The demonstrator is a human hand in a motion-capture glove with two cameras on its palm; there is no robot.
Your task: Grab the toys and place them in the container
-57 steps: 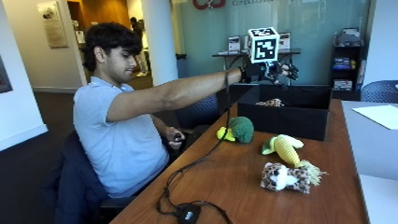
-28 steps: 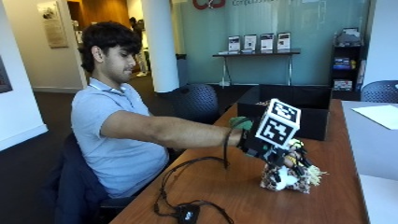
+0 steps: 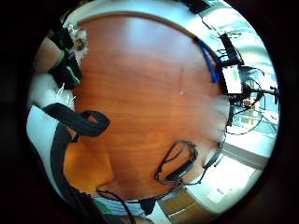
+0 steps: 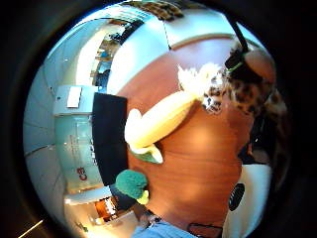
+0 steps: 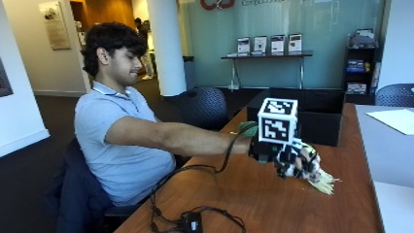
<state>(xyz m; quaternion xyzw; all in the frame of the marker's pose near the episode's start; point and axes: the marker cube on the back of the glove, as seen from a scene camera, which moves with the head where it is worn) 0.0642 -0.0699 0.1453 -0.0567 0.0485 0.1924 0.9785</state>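
The gloved hand grips the spotted plush toy. Corn and broccoli toys wait beside the black box.

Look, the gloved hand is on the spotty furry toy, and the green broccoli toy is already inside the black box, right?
Not quite. The gloved hand is on the spotty furry toy, but the green broccoli toy is still on the table, beside the black box. The thumb side palm view shows it.

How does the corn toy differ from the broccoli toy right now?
The corn toy is long and pale yellow with green husk leaves; the broccoli toy is short, rounded and dark green. The corn toy lies beside the leopard-spotted toy; the broccoli toy lies apart, by the black container. Both rest on the wooden table.
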